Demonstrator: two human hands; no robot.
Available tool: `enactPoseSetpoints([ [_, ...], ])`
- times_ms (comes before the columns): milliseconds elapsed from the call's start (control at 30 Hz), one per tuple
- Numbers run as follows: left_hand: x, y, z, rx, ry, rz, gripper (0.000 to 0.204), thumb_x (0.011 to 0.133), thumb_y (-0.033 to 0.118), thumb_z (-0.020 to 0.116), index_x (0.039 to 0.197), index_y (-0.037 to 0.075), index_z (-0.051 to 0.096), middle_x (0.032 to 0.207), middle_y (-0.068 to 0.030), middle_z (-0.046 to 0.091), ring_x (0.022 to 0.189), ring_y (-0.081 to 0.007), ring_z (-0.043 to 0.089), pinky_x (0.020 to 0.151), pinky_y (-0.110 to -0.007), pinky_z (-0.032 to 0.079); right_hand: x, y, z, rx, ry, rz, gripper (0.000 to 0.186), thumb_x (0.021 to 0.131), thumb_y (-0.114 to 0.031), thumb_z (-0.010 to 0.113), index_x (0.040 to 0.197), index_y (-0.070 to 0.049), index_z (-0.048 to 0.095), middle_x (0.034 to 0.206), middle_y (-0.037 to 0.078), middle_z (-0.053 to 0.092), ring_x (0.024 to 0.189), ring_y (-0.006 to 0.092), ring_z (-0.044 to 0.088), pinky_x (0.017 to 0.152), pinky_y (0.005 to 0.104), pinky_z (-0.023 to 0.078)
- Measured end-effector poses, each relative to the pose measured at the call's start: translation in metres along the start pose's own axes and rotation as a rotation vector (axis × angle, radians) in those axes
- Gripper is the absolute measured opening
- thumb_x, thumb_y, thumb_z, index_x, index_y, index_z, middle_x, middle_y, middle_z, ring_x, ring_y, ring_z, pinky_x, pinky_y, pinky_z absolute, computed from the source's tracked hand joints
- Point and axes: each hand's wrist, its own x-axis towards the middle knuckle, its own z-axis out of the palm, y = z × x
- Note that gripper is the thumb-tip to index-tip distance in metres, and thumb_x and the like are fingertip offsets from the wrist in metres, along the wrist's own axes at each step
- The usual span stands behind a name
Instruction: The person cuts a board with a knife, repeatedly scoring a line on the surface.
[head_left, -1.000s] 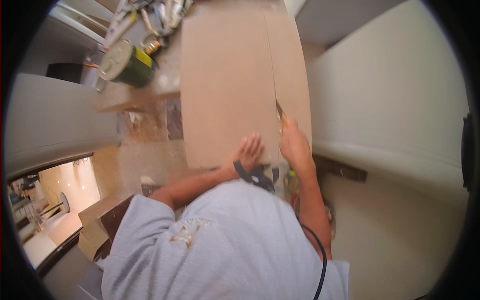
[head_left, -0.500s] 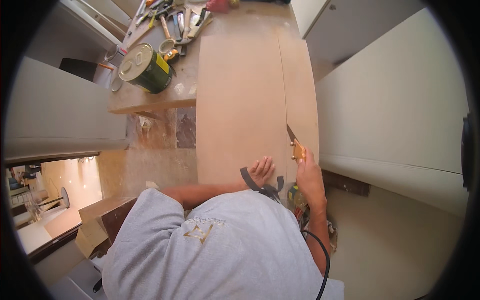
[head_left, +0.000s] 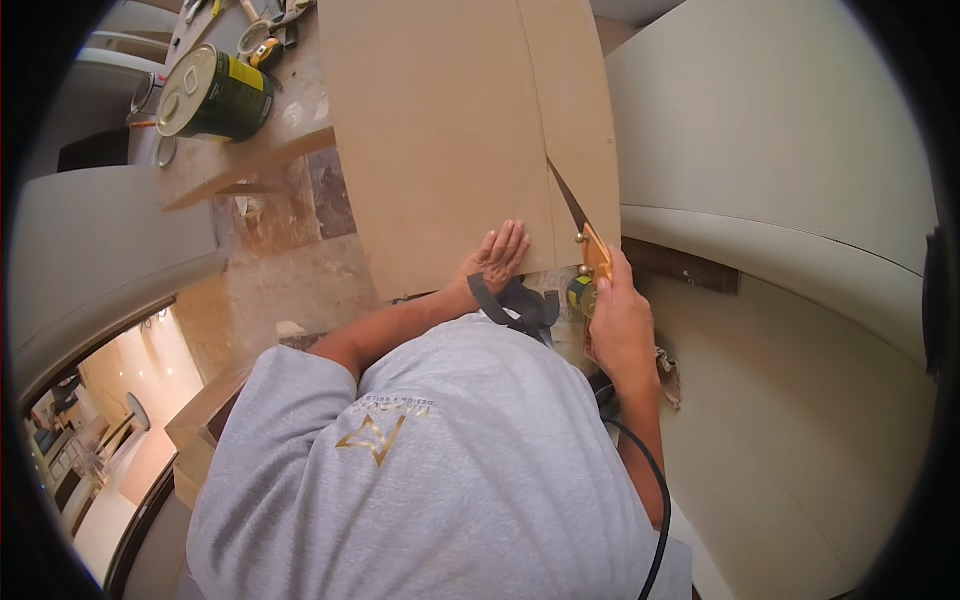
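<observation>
1. A tan board (head_left: 440,140) runs lengthwise away from the person, filling the upper middle of the view; a thin dark line (head_left: 533,80) follows its length, nearer its right edge.
2. The left hand (head_left: 495,255) lies flat on the board near its close edge, left of the line, fingers extended and grasping nothing.
3. The right hand (head_left: 622,310), just outside the board's near right corner, is closed around the orange handle of a saw (head_left: 575,204).
4. The saw slants over the board's right-hand strip, the far end of its dark blade meeting the line; whether that line is drawn or cut, I cannot tell.
5. Left of the board is a workbench (head_left: 302,130), bearing a green and yellow tin (head_left: 235,95) and, beyond it, a yellow and black tape measure (head_left: 267,53).
6. Right of the board stands a large pale panel (head_left: 770,130).
</observation>
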Motion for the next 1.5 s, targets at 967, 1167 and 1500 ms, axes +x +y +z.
enactPoseSetpoints([
  [967,0.009,0.010,0.016,0.062,0.050,-0.001,0.067,0.100,0.027,0.050,0.163,0.007,0.040,0.170,-0.0163,0.039,0.160,-0.0324,0.033,0.134,-0.055,0.012,0.122,0.025,0.063,-0.069,-0.114,0.030,0.037,0.110,-0.024,0.047,0.143,-0.008,0.043,0.100,0.037,0.071,0.098,0.0568,0.068,0.083,0.0648,0.053],
  [1167,-0.004,0.004,0.017,0.167,-0.024,0.012,0.072,0.099,0.037,0.045,0.164,0.008,0.041,0.171,-0.0172,0.038,0.161,-0.0351,0.030,0.131,-0.058,0.009,0.016,0.014,-0.001,0.013,-0.229,0.125,0.037,0.109,-0.022,0.047,0.143,-0.008,0.044,0.101,0.037,0.071,0.097,0.0574,0.068,0.083,0.0662,0.052],
  [1500,0.006,0.013,0.015,0.027,-0.019,0.024,0.068,0.100,0.025,0.048,0.165,0.008,0.038,0.171,-0.0160,0.036,0.162,-0.0333,0.030,0.133,-0.053,0.011,0.128,0.029,0.065,-0.064,-0.125,0.042,0.031,0.109,-0.022,0.047,0.136,-0.006,0.046,0.105,0.038,0.070,0.101,0.0573,0.067,0.086,0.0652,0.052],
])
